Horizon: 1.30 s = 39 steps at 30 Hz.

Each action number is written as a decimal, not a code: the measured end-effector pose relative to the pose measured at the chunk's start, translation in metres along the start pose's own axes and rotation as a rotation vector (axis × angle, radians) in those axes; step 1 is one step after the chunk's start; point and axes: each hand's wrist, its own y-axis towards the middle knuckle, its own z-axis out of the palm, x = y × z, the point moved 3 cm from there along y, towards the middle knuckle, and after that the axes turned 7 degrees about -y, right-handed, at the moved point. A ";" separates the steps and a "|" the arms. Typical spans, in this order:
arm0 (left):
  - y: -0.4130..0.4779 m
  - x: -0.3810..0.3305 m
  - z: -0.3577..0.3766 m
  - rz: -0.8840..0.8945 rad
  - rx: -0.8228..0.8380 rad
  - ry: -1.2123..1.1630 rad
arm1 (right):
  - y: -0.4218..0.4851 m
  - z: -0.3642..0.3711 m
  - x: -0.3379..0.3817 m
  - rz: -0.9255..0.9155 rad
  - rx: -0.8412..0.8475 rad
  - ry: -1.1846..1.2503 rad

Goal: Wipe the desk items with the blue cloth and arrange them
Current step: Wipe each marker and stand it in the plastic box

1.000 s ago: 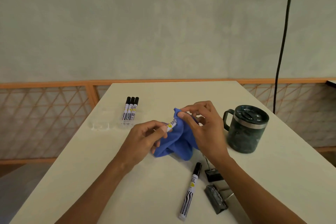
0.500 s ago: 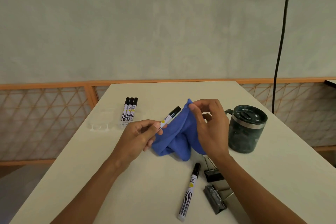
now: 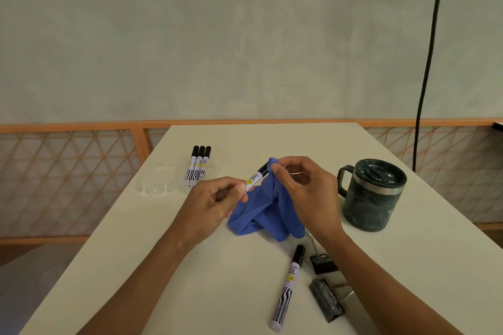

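Above the worktop's [image 3: 130, 258] middle, the left hand [image 3: 215, 204] pinches a marker's [image 3: 257, 177] barrel, presenting its cap to the right hand [image 3: 307, 196], which pinches the blue cloth [image 3: 261, 215] against it.

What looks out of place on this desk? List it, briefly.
One loose marker lies slanted near the front edge, apart from the three markers lined up far left. Two binder clips lie scattered beside it. Nothing spilled; the mug stands upright.

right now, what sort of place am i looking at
Probably an office or study desk against a plain wall, though little of the room shows: a white table holds black-capped markers, binder clips and a lidded mug.
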 end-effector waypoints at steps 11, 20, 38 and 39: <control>-0.002 0.002 0.007 0.062 -0.028 0.151 | 0.000 -0.002 -0.002 -0.075 -0.046 -0.104; 0.001 -0.001 -0.002 -0.088 -0.070 -0.141 | 0.006 -0.009 -0.008 0.148 -0.075 0.069; -0.001 0.001 0.007 0.002 0.000 0.043 | 0.002 0.009 -0.003 0.136 0.050 0.177; -0.001 0.001 0.007 -0.006 0.004 0.011 | 0.002 0.009 -0.003 0.128 0.035 0.175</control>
